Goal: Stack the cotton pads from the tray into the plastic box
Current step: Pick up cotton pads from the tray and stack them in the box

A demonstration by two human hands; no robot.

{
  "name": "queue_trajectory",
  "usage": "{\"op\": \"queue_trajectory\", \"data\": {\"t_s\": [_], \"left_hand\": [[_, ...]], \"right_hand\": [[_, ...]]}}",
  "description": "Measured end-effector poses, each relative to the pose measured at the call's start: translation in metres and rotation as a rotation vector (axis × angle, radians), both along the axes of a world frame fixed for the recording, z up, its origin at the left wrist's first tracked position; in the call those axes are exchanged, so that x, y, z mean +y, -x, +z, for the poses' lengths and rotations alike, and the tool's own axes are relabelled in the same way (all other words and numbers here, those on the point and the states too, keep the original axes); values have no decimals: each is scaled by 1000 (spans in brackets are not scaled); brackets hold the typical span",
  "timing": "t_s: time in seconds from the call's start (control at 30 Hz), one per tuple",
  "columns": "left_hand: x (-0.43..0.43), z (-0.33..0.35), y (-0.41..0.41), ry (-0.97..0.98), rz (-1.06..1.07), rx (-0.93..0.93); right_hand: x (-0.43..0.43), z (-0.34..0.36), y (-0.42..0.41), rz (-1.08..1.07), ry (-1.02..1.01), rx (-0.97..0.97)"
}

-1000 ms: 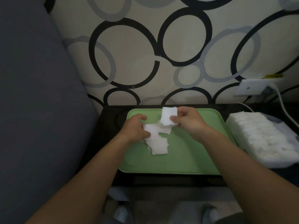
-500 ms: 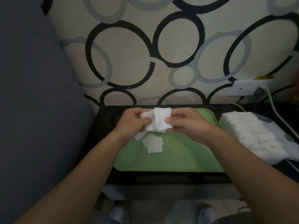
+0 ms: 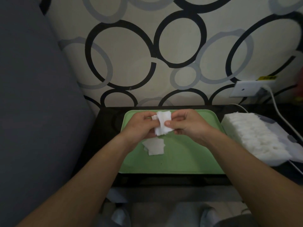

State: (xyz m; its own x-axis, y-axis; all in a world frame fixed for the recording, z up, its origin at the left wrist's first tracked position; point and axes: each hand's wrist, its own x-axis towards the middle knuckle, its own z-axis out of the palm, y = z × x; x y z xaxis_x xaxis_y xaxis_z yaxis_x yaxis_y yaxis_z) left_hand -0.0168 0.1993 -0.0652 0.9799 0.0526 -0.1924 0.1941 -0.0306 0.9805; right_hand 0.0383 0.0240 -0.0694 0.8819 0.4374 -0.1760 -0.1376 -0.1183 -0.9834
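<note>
Head view: pinching cotton pads (image 3: 162, 124) in left hand (image 3: 139, 126) and right hand (image 3: 190, 126) fingers (image 3: 168, 123) above tray (image 3: 188, 161), needing carrying rightward to plastic box (image 3: 255, 136).

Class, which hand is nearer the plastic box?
Right. The right hand hovers over the tray, just left of the plastic box; the left hand is farther left.

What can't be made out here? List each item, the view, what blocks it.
1. Held cotton pads, head view: count unclear; overlapping, edges under left hand and right hand.
2. Loose pads on the tray, head view: overlapping, partly under the left hand.
3. Plastic box, head view: walls behind its stacked pads, right end cut by the frame.
</note>
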Motion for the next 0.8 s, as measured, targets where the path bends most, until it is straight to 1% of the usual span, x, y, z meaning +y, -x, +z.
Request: {"op": "queue_trajectory", "data": {"t_s": [0.17,0.23,0.3,0.4,0.5,0.63,0.73,0.8], "left_hand": [[-6,0,0,64,19,50],[-8,4,-1,114,78,107],[-8,3,-1,126,83,116],[-5,-3,0,10,20,30],[3,-11,-4,-97,121,14],[23,-16,-8,-122,311,40],[34,-16,-9,-94,399,51],[37,-19,-9,-91,399,46]], "right_hand": [[0,-3,-1,-37,54,-35],[0,-4,-2,-53,92,-79],[1,-6,-3,-70,145,-142],[5,-8,-2,-82,228,-211],[9,-18,-10,-117,301,-221],[6,-35,-29,-190,495,-292],[8,-44,-38,-105,695,-346],[14,-47,-41,-74,776,-353]]}}
